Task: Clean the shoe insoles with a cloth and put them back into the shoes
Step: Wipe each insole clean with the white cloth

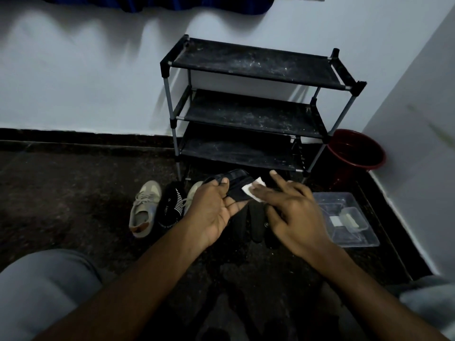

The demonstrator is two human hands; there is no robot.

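Head view: left hand [214,207] grips insole [237,179] mid-scene, just near of rack [248,114]. Right hand [293,212], fingers straight and spread, presses cloth [253,190] onto it. Best to brace the insole and wipe lengthwise, firmly. Shoes [144,207] wait left.

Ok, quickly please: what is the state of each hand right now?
Left hand: closed, gripping the dark insole.
Right hand: open, straight fingers pressing the white cloth onto the insole.
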